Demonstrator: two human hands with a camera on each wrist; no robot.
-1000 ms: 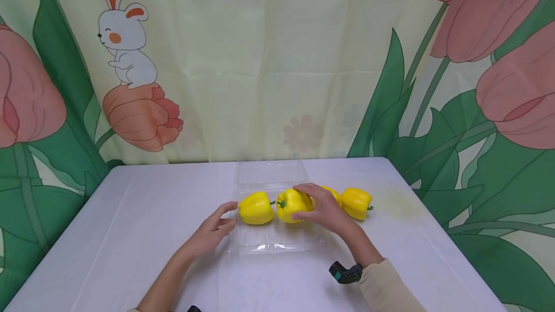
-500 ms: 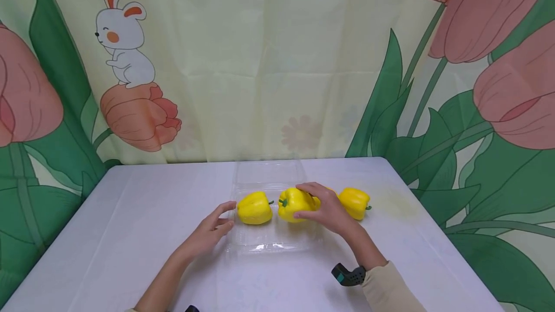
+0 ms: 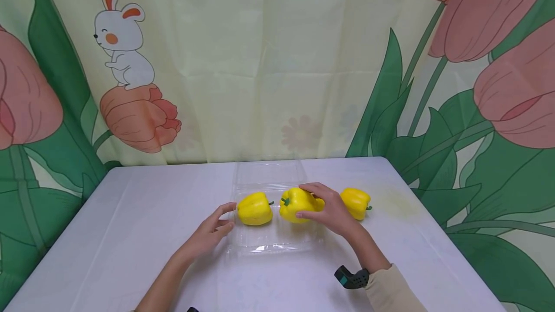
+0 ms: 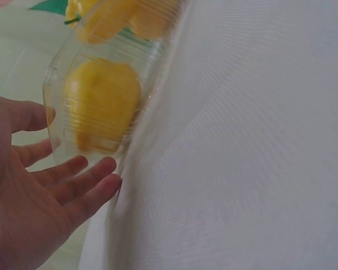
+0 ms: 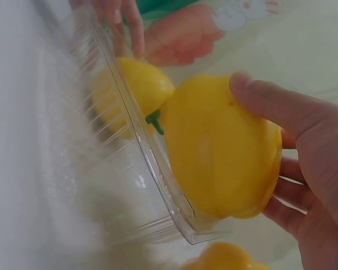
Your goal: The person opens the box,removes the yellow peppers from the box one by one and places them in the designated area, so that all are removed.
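Observation:
My right hand [image 3: 331, 211] grips a yellow bell pepper [image 3: 296, 205], thumb on the near side and fingers on the far side. In the right wrist view this pepper is beside the rim of a clear plastic container [image 5: 152, 163]; whether it touches the rim I cannot tell. Another yellow bell pepper [image 3: 254, 209] lies on its side in the container's left part, green stem pointing right. My left hand [image 3: 208, 232] is at the container's left side. In the left wrist view its loosely bent fingers [image 4: 84, 188] lie against or close to the clear wall.
A yellow bell pepper [image 3: 355, 203] lies on the white tablecloth [image 3: 130, 235] right of my right hand. More yellow shows between that hand's thumb and fingers, mostly hidden. The container's clear lid [image 3: 270, 172] extends toward the table's back edge, before a printed curtain [image 3: 225, 61].
My right hand and its pepper have shifted slightly right, widening the gap to the pepper in the container. Yellow seen behind that hand earlier is now covered. My left hand stays put.

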